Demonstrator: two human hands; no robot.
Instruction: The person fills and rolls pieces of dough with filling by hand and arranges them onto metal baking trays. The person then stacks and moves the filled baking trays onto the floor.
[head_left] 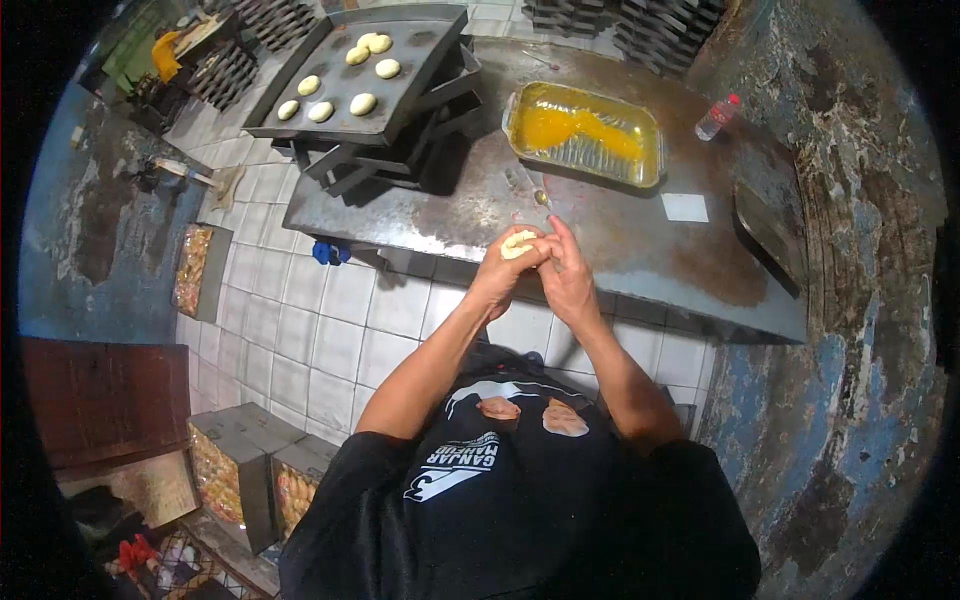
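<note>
Over the near edge of the metal table, my left hand (493, 272) cups a small pale-yellow piece of dough (517, 244) in its closed fingers. My right hand (567, 275) meets it from the other side, its thumb and fingers pinching the dough's edge while one finger sticks out. Just beyond the hands lies a spoon (541, 197). Behind it a ribbed clear container (648, 172) holds a yellow-orange filling (565, 128). To the left, a dark metal tray (420, 45) carries several round dough balls (363, 104).
The tray rests on stacked dark trays (375, 172) on the table (470, 205). A red-capped bottle (716, 118), a white paper (685, 207) and a dark pan (768, 238) are at the right. Boxes of packaged goods (225, 470) stand at lower left. A peeling wall (850, 300) bounds the right.
</note>
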